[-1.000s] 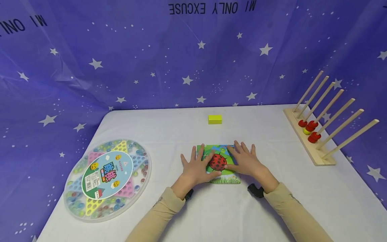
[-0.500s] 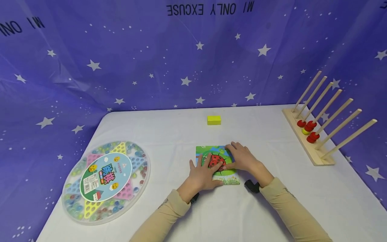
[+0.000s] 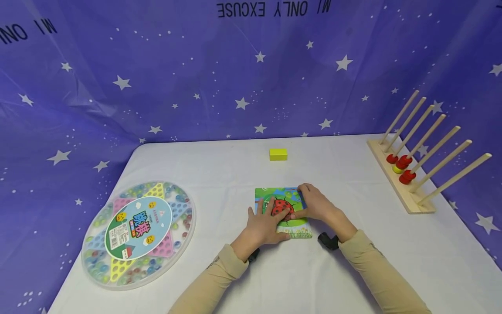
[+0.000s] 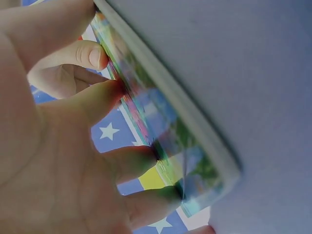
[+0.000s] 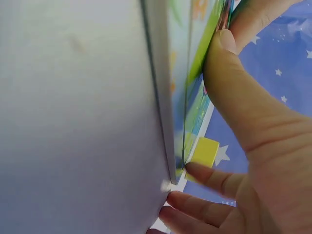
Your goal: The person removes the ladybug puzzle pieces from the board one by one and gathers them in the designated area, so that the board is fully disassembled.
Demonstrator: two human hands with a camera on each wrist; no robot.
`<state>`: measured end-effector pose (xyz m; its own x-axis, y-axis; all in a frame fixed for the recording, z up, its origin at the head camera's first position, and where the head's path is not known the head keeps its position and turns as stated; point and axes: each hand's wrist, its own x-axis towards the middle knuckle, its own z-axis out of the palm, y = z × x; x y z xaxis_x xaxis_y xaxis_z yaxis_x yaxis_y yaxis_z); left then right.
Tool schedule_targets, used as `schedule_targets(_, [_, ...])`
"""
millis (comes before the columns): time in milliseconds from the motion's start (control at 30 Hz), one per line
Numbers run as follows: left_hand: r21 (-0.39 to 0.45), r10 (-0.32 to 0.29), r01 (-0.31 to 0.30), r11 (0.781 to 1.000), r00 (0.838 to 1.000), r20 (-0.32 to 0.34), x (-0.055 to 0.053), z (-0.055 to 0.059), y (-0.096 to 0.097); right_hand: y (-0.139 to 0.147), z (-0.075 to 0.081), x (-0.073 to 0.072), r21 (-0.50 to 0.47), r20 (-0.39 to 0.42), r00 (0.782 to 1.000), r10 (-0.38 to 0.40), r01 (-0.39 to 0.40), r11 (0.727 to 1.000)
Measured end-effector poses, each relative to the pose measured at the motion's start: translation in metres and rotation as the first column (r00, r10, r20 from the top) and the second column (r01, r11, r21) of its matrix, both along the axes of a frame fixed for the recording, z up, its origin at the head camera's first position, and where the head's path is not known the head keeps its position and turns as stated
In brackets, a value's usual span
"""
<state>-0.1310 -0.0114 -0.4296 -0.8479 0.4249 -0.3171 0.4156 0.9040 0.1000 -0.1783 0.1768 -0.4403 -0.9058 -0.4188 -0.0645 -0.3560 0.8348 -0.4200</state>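
A thin square jigsaw puzzle point(image 3: 300, 225) with a red ladybug on a green ground lies flat on the table. Across its lower left rests my left hand point(image 3: 263, 226), fingers spread, thumb near the front edge. At the right side, my right hand point(image 3: 319, 206) has its thumb point(image 5: 224, 73) on the picture, while its other fingers reach down along the far right corner and edge. Seam lines run across the puzzle face in the right wrist view. Both hands hide parts of the picture.
A yellow block point(image 3: 278, 155) lies behind the puzzle. To the left is a round Chinese checkers box point(image 3: 137, 235) with marbles. On the right stands a wooden peg rack point(image 3: 408, 196) with red and yellow beads. A starry purple cloth point(image 3: 219, 78) hangs behind.
My left hand has slid right and toward me, uncovering the puzzle's upper left. The right hand's spread fingers have drawn together at the far right corner.
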Motion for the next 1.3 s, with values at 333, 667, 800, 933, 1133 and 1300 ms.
schedule_targets(333, [-0.002, 0.004, -0.005, 1.0, 1.0, -0.01, 0.0, -0.001, -0.001, 0.003, 0.001, 0.001, -0.011, 0.019, 1.0, -0.014, 0.015, 1.0])
schedule_targets(667, [0.005, 0.013, -0.014, 1.0, 1.0, 0.015, -0.001, 0.0, 0.0, 0.001, 0.004, -0.004, -0.018, 0.033, 0.998, -0.057, 0.058, 0.998])
schedule_targets(800, [0.008, 0.014, -0.014, 1.0, 1.0, 0.003, -0.001, -0.001, 0.0, 0.001, 0.004, -0.006, 0.005, 0.034, 0.997, -0.064, 0.064, 0.998])
schedule_targets(933, [0.015, 0.012, -0.012, 1.0, 1.0, -0.004, 0.0, -0.004, -0.001, 0.0, 0.005, -0.007, 0.025, 0.038, 0.997, -0.068, 0.067, 0.997])
schedule_targets(1133, [0.039, 0.017, -0.016, 0.999, 1.0, -0.003, 0.0, -0.006, -0.002, -0.002, 0.005, -0.008, 0.035, 0.045, 0.997, -0.062, 0.061, 0.998])
schedule_targets(1300, [0.057, 0.018, -0.017, 0.998, 1.0, -0.005, -0.001, -0.005, -0.002, -0.002, 0.006, -0.01, -0.014, 0.054, 0.997, -0.047, 0.047, 0.999])
